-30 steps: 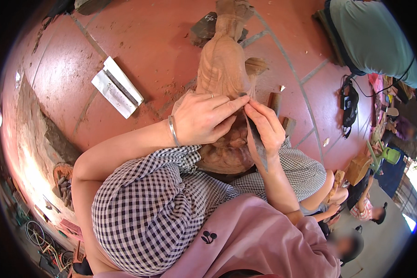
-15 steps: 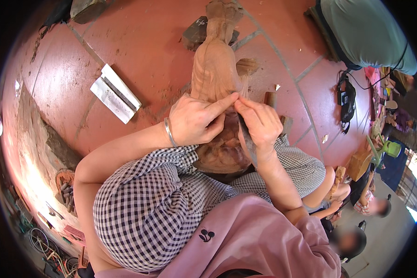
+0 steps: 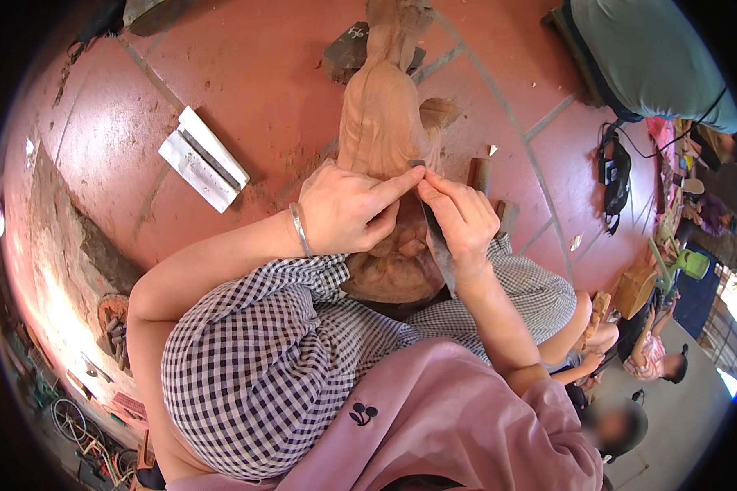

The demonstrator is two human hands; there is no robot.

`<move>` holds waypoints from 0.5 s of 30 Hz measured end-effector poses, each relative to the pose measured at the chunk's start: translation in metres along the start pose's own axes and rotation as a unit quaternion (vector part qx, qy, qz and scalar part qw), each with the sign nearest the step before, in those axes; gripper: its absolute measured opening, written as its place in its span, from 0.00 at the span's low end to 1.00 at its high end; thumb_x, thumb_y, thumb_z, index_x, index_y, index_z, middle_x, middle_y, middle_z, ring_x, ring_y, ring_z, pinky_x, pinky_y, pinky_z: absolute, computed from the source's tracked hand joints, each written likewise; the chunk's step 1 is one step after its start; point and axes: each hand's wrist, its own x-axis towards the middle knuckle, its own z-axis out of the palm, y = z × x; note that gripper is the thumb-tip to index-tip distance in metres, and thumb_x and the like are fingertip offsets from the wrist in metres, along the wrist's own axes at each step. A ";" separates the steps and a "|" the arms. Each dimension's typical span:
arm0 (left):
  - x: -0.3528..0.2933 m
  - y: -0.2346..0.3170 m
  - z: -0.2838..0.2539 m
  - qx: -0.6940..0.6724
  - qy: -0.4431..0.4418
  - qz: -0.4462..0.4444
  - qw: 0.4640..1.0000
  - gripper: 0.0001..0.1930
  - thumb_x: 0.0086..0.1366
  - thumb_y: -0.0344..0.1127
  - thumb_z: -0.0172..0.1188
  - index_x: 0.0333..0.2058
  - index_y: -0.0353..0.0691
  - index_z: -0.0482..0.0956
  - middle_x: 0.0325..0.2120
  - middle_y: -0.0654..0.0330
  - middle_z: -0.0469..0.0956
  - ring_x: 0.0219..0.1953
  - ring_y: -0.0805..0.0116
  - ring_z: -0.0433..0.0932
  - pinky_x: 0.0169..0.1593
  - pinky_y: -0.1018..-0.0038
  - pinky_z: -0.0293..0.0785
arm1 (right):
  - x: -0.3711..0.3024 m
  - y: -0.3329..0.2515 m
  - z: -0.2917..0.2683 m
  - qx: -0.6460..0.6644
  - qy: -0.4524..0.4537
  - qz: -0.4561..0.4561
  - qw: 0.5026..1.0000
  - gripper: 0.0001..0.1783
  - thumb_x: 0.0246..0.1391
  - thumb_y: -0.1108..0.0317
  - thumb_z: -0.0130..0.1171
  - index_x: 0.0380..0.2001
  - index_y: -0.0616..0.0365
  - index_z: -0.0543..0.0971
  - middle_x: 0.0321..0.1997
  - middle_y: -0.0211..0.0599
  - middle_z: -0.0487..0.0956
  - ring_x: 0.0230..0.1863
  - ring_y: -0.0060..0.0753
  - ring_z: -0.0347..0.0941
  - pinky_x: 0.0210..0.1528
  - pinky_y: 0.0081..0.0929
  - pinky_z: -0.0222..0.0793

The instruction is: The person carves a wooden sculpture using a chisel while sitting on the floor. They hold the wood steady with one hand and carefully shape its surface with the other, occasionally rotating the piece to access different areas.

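A carved brown wooden figure [image 3: 378, 114] lies lengthwise in front of me, its near, rounder end between my knees. My left hand [image 3: 348, 209] rests across it, fingers curled and forefinger stretched to the right. My right hand [image 3: 458, 214] pinches a dark grey strip that looks like sandpaper [image 3: 439, 250], which hangs down along the figure's right side. The strip's small upper tip pokes out where both hands' fingertips meet on the wood. My hands hide the middle of the carving.
On the red tiled floor lies a folded white sheet with a dark band [image 3: 205, 159]. A dark block [image 3: 348, 53] sits beside the figure's far end. Far right are a black pouch with a cord [image 3: 612, 180] and a green cushion-like bundle [image 3: 651, 61]. Other people sit at lower right.
My fingertips have shifted slightly, and the strip's grey tip now shows above them. The figure stays about where it was. A person at lower right has raised an arm.
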 end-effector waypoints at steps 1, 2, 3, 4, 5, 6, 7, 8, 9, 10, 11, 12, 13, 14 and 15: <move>0.004 0.001 -0.003 0.000 0.005 0.006 1.000 0.32 0.52 0.26 0.59 0.60 0.37 0.70 0.14 0.58 0.74 0.14 0.62 0.74 0.19 0.69 0.70 | 0.003 0.003 -0.002 -0.001 -0.004 -0.007 1.000 0.12 0.40 0.72 0.63 0.33 0.58 0.83 0.37 0.34 0.82 0.29 0.30 0.75 0.30 0.24 0.69; 0.008 0.005 -0.007 0.002 0.003 -0.001 1.000 0.32 0.52 0.26 0.59 0.60 0.37 0.70 0.14 0.58 0.74 0.14 0.62 0.74 0.19 0.69 0.70 | 0.006 0.006 -0.004 -0.002 -0.008 -0.014 1.000 0.12 0.40 0.72 0.63 0.33 0.58 0.83 0.36 0.35 0.83 0.29 0.30 0.75 0.30 0.24 0.69; 0.007 0.007 -0.006 0.000 0.000 -0.003 1.000 0.33 0.52 0.26 0.59 0.60 0.38 0.70 0.14 0.58 0.74 0.14 0.62 0.74 0.19 0.69 0.70 | 0.006 0.009 -0.002 -0.001 0.000 -0.019 1.000 0.12 0.40 0.72 0.64 0.33 0.58 0.83 0.36 0.34 0.83 0.29 0.30 0.75 0.30 0.24 0.69; 0.007 0.008 -0.005 0.000 0.000 -0.003 1.000 0.33 0.52 0.26 0.60 0.61 0.38 0.70 0.14 0.59 0.74 0.14 0.62 0.74 0.19 0.69 0.69 | 0.006 0.013 0.001 -0.001 0.007 -0.024 1.000 0.12 0.40 0.72 0.64 0.33 0.58 0.83 0.36 0.34 0.83 0.29 0.29 0.75 0.30 0.24 0.69; 0.004 0.006 -0.001 -0.001 0.002 0.005 1.000 0.33 0.52 0.27 0.60 0.61 0.38 0.69 0.14 0.59 0.74 0.14 0.63 0.74 0.19 0.69 0.69 | 0.003 0.016 0.003 0.000 0.015 -0.029 0.999 0.12 0.40 0.72 0.64 0.33 0.57 0.83 0.37 0.33 0.83 0.28 0.29 0.75 0.30 0.24 0.68; 0.005 0.005 -0.001 0.005 -0.005 0.009 1.000 0.34 0.52 0.27 0.60 0.61 0.38 0.69 0.14 0.59 0.74 0.15 0.63 0.75 0.19 0.69 0.69 | -0.004 0.014 0.001 0.014 0.007 -0.023 1.000 0.11 0.39 0.72 0.65 0.31 0.56 0.84 0.36 0.32 0.83 0.28 0.29 0.75 0.30 0.23 0.68; 0.005 0.003 -0.002 0.012 -0.012 0.010 1.000 0.34 0.52 0.27 0.60 0.61 0.38 0.69 0.15 0.59 0.74 0.15 0.63 0.75 0.19 0.69 0.69 | -0.005 0.018 0.001 0.012 0.008 -0.030 0.999 0.11 0.39 0.72 0.66 0.31 0.55 0.84 0.36 0.32 0.83 0.28 0.28 0.75 0.30 0.23 0.68; 0.005 0.003 -0.005 0.022 -0.030 0.003 0.999 0.34 0.52 0.27 0.60 0.62 0.38 0.68 0.15 0.59 0.75 0.15 0.63 0.75 0.19 0.69 0.69 | -0.003 0.020 0.001 0.010 0.009 -0.037 0.999 0.11 0.39 0.71 0.66 0.31 0.55 0.84 0.36 0.31 0.83 0.28 0.28 0.74 0.30 0.23 0.68; 0.004 0.004 -0.005 0.022 -0.036 0.000 0.999 0.35 0.52 0.28 0.61 0.62 0.38 0.68 0.15 0.59 0.75 0.15 0.63 0.75 0.19 0.70 0.69 | -0.003 0.021 0.000 0.008 0.007 -0.043 0.999 0.10 0.38 0.71 0.67 0.30 0.54 0.84 0.36 0.31 0.84 0.28 0.28 0.74 0.30 0.23 0.68; 0.006 0.005 -0.006 0.025 -0.039 0.000 0.999 0.35 0.52 0.28 0.61 0.62 0.38 0.68 0.15 0.59 0.75 0.15 0.63 0.75 0.18 0.70 0.68 | 0.003 0.022 -0.001 -0.001 0.007 -0.039 0.999 0.10 0.39 0.70 0.68 0.30 0.53 0.84 0.36 0.30 0.84 0.29 0.28 0.74 0.30 0.23 0.67; 0.009 0.007 -0.007 0.021 -0.030 0.006 0.999 0.35 0.52 0.29 0.62 0.62 0.38 0.67 0.15 0.59 0.75 0.15 0.63 0.75 0.18 0.70 0.68 | 0.001 0.024 -0.001 0.008 0.007 -0.035 0.999 0.10 0.39 0.70 0.68 0.30 0.53 0.84 0.36 0.30 0.84 0.29 0.28 0.74 0.30 0.23 0.67; 0.008 0.008 -0.007 0.020 -0.026 0.011 0.999 0.35 0.52 0.29 0.62 0.63 0.38 0.67 0.15 0.60 0.75 0.15 0.63 0.75 0.18 0.70 0.68 | -0.002 0.024 0.000 0.020 0.006 -0.030 0.999 0.10 0.39 0.70 0.68 0.30 0.53 0.84 0.36 0.30 0.84 0.29 0.27 0.74 0.29 0.23 0.67; 0.008 0.008 -0.007 0.018 -0.021 0.016 0.999 0.36 0.52 0.30 0.62 0.63 0.38 0.67 0.15 0.60 0.75 0.16 0.64 0.75 0.18 0.70 0.68 | -0.005 0.024 0.001 0.033 0.006 -0.024 0.999 0.10 0.39 0.70 0.68 0.30 0.53 0.84 0.36 0.30 0.84 0.29 0.27 0.74 0.29 0.23 0.67; 0.007 0.009 -0.007 0.020 -0.020 0.024 0.999 0.36 0.52 0.30 0.62 0.63 0.38 0.67 0.15 0.60 0.75 0.16 0.64 0.75 0.18 0.70 0.68 | -0.006 0.023 -0.002 0.034 -0.007 -0.027 0.999 0.10 0.39 0.71 0.68 0.30 0.54 0.84 0.37 0.31 0.84 0.29 0.28 0.74 0.29 0.23 0.67; 0.009 0.009 -0.007 0.025 -0.026 0.024 0.999 0.36 0.52 0.30 0.63 0.63 0.38 0.67 0.15 0.60 0.75 0.16 0.64 0.75 0.19 0.70 0.68 | -0.002 0.025 -0.005 0.033 -0.017 -0.034 0.999 0.11 0.38 0.71 0.68 0.31 0.54 0.84 0.37 0.31 0.84 0.30 0.28 0.74 0.29 0.23 0.68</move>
